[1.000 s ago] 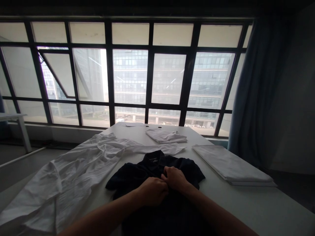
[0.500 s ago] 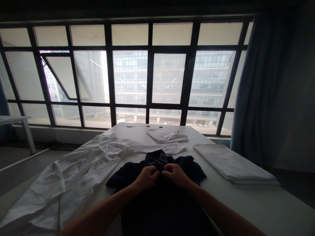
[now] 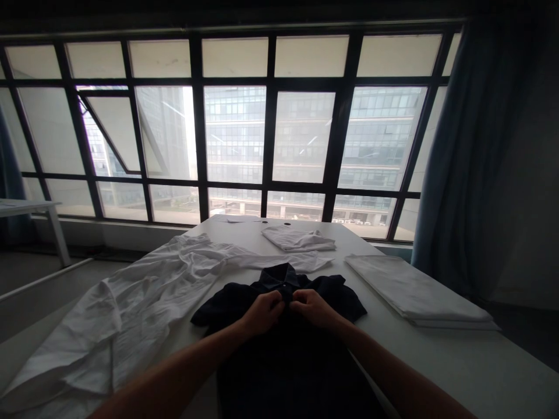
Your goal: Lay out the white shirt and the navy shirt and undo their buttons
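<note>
A dark collared shirt (image 3: 244, 299) lies flat on the white table (image 3: 458, 361) in front of me, collar pointing away. My left hand (image 3: 262, 311) and my right hand (image 3: 312, 307) meet at the shirt's front just below the collar. Both hands have their fingers curled and pinched on the cloth of the placket. What sits between the fingertips is too dark to make out.
A long crumpled white garment (image 3: 131, 302) spreads over the table's left side. A small folded white cloth (image 3: 297, 238) lies at the far end, and a flat folded white stack (image 3: 414, 291) lies at the right. Large windows and a dark curtain (image 3: 471, 163) stand beyond.
Both hands have moved away from me along the shirt's front, from mid-chest up to just below the collar. The view has shifted slightly.
</note>
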{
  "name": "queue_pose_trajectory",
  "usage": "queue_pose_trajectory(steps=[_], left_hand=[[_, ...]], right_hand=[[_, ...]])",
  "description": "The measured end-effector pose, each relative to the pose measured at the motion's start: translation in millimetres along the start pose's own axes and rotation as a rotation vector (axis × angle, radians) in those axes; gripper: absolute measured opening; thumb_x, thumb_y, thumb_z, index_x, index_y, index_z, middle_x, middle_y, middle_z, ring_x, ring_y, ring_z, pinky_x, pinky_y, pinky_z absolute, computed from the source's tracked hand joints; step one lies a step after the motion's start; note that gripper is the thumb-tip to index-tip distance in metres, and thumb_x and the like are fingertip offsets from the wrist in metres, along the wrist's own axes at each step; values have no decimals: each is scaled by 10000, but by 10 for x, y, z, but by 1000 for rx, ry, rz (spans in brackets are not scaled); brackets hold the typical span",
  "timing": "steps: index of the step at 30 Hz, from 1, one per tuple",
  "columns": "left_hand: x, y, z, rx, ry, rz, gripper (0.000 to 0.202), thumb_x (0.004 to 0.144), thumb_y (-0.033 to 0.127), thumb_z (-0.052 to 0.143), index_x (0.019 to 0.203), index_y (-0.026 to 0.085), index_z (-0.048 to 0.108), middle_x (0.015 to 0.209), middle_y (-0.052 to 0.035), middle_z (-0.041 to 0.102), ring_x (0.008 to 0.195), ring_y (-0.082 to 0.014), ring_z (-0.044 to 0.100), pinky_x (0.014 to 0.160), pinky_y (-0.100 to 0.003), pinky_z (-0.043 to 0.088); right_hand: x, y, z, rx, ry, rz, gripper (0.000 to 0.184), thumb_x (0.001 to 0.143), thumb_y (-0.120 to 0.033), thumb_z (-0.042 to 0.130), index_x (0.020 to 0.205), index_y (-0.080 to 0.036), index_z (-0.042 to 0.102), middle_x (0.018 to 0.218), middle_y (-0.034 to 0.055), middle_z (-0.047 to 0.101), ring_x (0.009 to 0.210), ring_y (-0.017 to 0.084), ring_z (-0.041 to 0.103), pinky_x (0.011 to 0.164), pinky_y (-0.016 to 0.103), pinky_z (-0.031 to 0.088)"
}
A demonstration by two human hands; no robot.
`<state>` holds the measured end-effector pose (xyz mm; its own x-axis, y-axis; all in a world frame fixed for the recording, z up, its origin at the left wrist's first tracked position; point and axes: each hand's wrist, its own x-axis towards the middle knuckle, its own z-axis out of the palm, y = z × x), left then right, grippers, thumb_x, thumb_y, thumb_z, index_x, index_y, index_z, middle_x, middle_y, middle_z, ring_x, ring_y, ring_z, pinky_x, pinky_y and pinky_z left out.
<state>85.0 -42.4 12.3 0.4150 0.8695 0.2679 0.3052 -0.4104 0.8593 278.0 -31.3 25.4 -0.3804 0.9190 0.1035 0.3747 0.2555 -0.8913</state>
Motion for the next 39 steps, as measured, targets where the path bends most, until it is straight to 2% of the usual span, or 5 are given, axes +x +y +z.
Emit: queue_pose_trajectory(steps=[7,12,19,28,39], left_hand=[[-17,25,9,-34,-78,16,217,855,368,518,755,187,453,586,57,462,519,-92,450,494,-199,348],[-46,144,66,21,-120,163,211,854,326,527,721,171,472,627,52,434,576,-87,389,544,-208,328],[-97,200,-32,253,-204,134,123,780,202,538,669,149,539,587,51,440,559,-83,375,538,-205,307],[-134,231,45,505,-245,306,95,773,149,556,680,159,568,617,26,550,546,-88,462,552,-203,328],[-154,303,22,680,-165,423,243,895,279,524,696,180,625,655,-24,632,593,-148,578,600,-238,393]], right_hand=[[-12,55,-54,78,-143,36,194,702,-346,623,714,-176,529,594,-59,497,498,79,440,488,205,384],[-1,-8,3,-299,-80,-112,75,677,-165,583,719,-138,638,701,19,656,663,146,584,571,216,414],[-182,-315,-309,-918,95,210,136,699,-218,601,771,-155,698,809,90,711,741,215,654,586,257,383],[-222,-480,25,-870,244,88,362,862,-514,548,834,-184,693,862,90,726,831,218,671,693,271,418],[-111,-290,-45,-742,106,173,217,851,-330,587,826,-181,743,848,88,736,769,207,665,619,262,404]])
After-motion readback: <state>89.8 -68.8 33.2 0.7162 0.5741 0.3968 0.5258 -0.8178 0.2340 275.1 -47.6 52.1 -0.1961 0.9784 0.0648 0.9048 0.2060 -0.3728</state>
